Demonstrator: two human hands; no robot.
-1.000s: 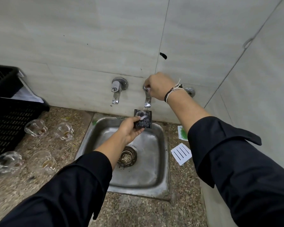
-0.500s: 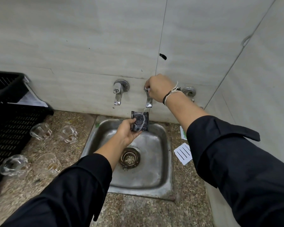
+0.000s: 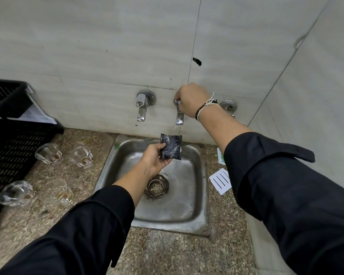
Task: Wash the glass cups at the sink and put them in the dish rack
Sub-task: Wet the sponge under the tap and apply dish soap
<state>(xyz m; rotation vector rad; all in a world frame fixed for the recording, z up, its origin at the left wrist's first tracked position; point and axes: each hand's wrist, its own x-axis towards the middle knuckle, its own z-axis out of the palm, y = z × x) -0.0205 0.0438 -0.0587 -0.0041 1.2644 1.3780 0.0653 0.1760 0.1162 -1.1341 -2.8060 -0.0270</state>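
Cups [image 3: 46, 171] sit unwashed on the counter, well left of your left hand [image 3: 154, 160], which pinches the scrubber [image 3: 171, 148] under the stream; beyond it your right hand [image 3: 191, 100] grips the tap [image 3: 179, 116], and opening it further risks splashing

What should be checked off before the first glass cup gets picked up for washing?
1. Water running from tap: ok.
2. Scrub pad wetted under the stream, held by left hand: ok.
3. Right hand free for a cup: not ok, it grips the tap handle.
4. Four glass cups within sight on the counter: ok.
5. Dish rack space: cannot tell.
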